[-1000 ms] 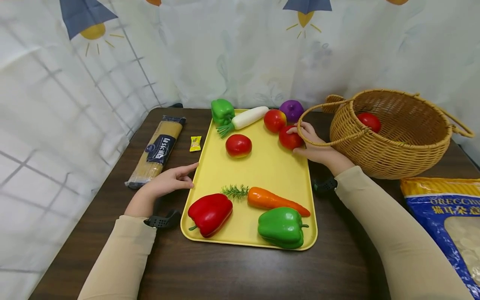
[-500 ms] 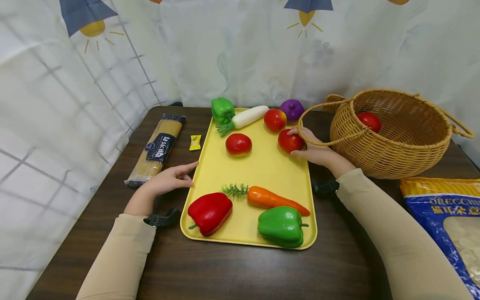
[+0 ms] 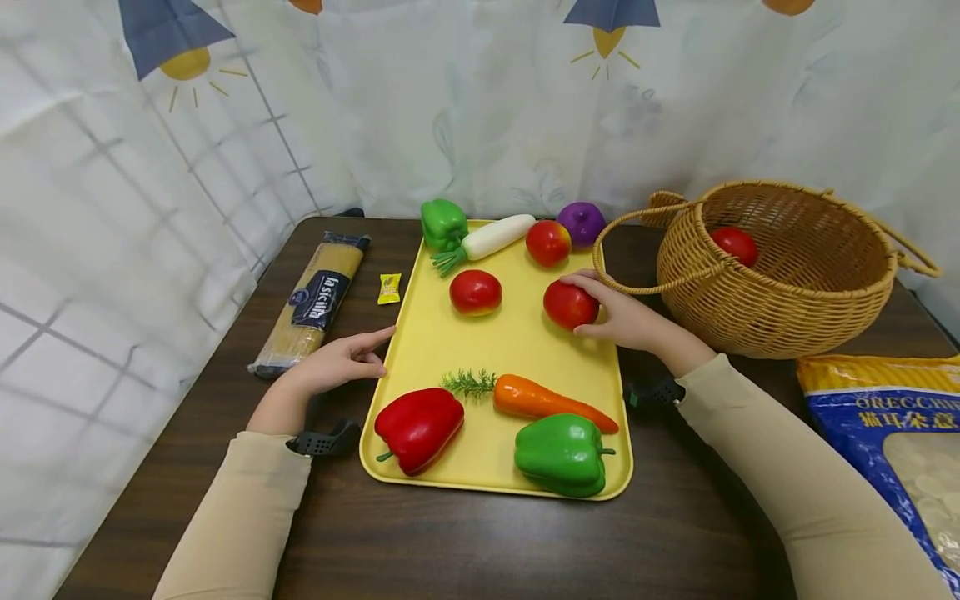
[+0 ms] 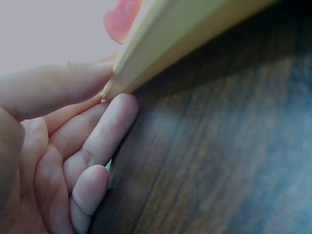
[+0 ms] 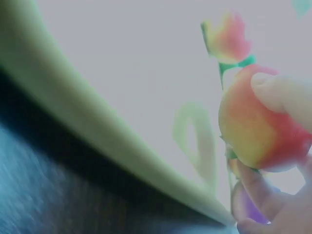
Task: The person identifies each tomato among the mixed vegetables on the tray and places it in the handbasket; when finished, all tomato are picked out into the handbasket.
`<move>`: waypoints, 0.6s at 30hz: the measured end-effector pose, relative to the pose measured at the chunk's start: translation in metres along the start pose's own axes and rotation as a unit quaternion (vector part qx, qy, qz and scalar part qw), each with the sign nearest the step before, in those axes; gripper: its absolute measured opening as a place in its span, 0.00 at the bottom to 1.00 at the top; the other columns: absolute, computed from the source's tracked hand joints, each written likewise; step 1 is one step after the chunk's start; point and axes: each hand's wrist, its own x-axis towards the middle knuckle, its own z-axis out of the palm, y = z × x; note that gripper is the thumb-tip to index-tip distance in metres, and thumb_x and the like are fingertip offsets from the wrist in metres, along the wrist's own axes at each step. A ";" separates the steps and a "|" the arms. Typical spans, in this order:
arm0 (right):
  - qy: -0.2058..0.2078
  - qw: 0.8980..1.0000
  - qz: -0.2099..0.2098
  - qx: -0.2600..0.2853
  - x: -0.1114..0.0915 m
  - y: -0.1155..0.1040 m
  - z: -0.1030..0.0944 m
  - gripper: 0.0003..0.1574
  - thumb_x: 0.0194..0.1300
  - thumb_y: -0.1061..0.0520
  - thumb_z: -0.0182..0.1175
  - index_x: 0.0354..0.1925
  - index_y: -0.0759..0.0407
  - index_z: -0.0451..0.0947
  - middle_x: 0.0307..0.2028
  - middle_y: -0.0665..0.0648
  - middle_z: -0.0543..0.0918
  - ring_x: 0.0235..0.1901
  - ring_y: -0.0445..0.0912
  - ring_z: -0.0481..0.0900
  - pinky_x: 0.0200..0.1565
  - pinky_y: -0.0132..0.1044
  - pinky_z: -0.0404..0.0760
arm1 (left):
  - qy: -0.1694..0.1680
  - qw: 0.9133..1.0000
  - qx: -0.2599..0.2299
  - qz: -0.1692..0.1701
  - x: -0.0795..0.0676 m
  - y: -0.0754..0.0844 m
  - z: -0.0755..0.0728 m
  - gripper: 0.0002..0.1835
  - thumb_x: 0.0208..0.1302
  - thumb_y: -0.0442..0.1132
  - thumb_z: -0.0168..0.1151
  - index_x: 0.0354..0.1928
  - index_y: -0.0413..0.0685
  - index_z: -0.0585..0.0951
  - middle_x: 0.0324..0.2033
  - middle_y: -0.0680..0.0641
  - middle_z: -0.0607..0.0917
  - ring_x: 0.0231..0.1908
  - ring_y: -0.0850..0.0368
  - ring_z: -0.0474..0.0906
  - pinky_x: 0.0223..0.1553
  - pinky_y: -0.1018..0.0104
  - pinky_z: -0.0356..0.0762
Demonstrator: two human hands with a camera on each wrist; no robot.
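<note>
In the head view my right hand point(image 3: 611, 312) holds a smooth, round red fruit point(image 3: 567, 305) over the right side of the yellow tray point(image 3: 517, 348). The right wrist view shows yellow on this fruit point(image 5: 261, 122), with the thumb on one side and fingers on the other. My left hand point(image 3: 337, 364) is at the tray's left edge. Its thumb lies on the rim and a fingertip is against the outside, pinching the tray point(image 4: 146, 53). Two more red fruits, one at mid-tray point(image 3: 476, 292) and another farther back point(image 3: 548, 242), lie nearby.
The wicker basket point(image 3: 780, 300) holds a red fruit point(image 3: 735, 246); its handle loops over my right hand. The tray also carries peppers, a carrot point(image 3: 551, 403) and a white radish point(image 3: 498, 236). Pasta bags point(image 3: 315, 300) point(image 3: 892, 433) flank it, with a yellow packet point(image 3: 389, 288) at left.
My right hand has brought the red fruit toward the tray's middle and slightly nearer to me, away from the back red fruit. The left hand stays at the tray's edge.
</note>
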 end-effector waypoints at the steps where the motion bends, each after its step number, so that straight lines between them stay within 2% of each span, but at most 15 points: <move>1: 0.000 1.000 -0.010 -0.004 -0.001 -0.002 0.001 0.42 0.55 0.57 0.64 0.65 0.51 0.58 0.64 0.58 0.54 0.62 0.57 0.57 0.61 0.56 0.57 | 0.000 1.000 0.001 0.001 0.000 0.000 0.000 0.38 0.59 0.45 0.59 0.69 0.49 0.55 0.35 0.46 0.80 0.35 0.56 0.74 0.42 0.68 0.72; 8: 0.005 0.999 -0.037 -0.017 -0.007 -0.017 0.005 0.42 0.53 0.58 0.65 0.63 0.55 0.58 0.61 0.62 0.57 0.60 0.56 0.59 0.57 0.55 0.65 | 0.001 1.000 0.010 0.011 -0.001 -0.001 -0.001 0.37 0.60 0.45 0.58 0.69 0.47 0.55 0.36 0.45 0.81 0.35 0.58 0.74 0.42 0.69 0.72; 14: -0.015 0.999 -0.032 0.010 -0.009 -0.026 0.010 0.48 0.53 0.57 0.63 0.68 0.50 0.52 0.59 0.62 0.57 0.57 0.54 0.63 0.56 0.51 0.68 | 0.000 1.000 0.008 0.012 -0.002 0.001 -0.001 0.37 0.60 0.44 0.58 0.69 0.47 0.55 0.36 0.44 0.81 0.35 0.57 0.74 0.43 0.69 0.71; 18: -0.008 0.999 -0.031 0.023 -0.009 -0.029 0.013 0.46 0.51 0.59 0.61 0.66 0.48 0.55 0.57 0.61 0.56 0.55 0.55 0.64 0.55 0.52 0.68 | 0.000 1.000 0.011 0.014 -0.003 0.001 -0.001 0.37 0.60 0.44 0.58 0.69 0.46 0.55 0.36 0.44 0.82 0.35 0.57 0.74 0.43 0.68 0.72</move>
